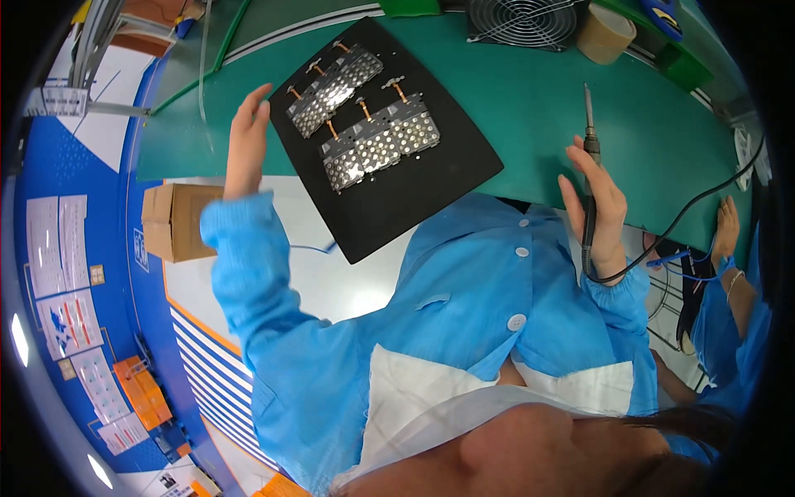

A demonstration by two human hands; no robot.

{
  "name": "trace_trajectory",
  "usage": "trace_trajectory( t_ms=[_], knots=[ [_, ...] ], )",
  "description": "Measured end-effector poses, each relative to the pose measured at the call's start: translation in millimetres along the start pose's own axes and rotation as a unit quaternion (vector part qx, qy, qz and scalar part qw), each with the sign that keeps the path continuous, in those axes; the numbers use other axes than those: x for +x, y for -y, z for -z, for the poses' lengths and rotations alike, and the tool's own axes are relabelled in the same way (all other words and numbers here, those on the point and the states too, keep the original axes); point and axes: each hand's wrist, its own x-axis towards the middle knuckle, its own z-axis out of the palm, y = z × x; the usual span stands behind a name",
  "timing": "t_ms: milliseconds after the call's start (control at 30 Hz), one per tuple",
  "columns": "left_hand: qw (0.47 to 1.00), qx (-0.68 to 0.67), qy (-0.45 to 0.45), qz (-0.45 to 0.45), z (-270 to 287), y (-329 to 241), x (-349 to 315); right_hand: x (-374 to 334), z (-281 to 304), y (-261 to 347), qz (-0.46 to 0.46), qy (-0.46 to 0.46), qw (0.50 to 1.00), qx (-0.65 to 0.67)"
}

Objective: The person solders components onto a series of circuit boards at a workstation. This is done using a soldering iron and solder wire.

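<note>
A soldering iron with a dark handle lies in my right hand, its metal tip pointing away from me. Its black cord hangs past my wrist and curves off to the right. My left hand is held beside the left edge of a black board, fingers stretched out and nothing in them. On that board lie two rows of small circuit boards, dotted with silvery round pads. Short orange-brown flex strips stick out from their far edges. The board lies at an angle, its near corner past the table's front edge.
A green mat covers the table. At the back stand a black fan with a wire guard and a tan roll of tape. A cardboard box is at the left. A co-worker's hand rests at the table's right edge.
</note>
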Motion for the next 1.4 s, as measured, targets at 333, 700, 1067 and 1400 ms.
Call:
trace_trajectory(
  t_ms=[333,700,1067,1400],
  knots=[
    [0.954,0.299,0.038,-0.006,5,130,98,-9,-9,14,0.029,0.055,0.997,0.036],
    [0.968,0.242,0.064,-0.038,16,83,-3,16,-11,40,0.013,0.028,0.999,-0.037],
    [0.982,0.071,0.142,-0.104,-30,10,-59,0,4,26,-0.038,-0.039,0.994,-0.092],
    [0.971,-0.031,0.218,-0.095,-85,-32,-70,0,45,-24,-0.065,-0.071,0.983,-0.157]
  ],
)
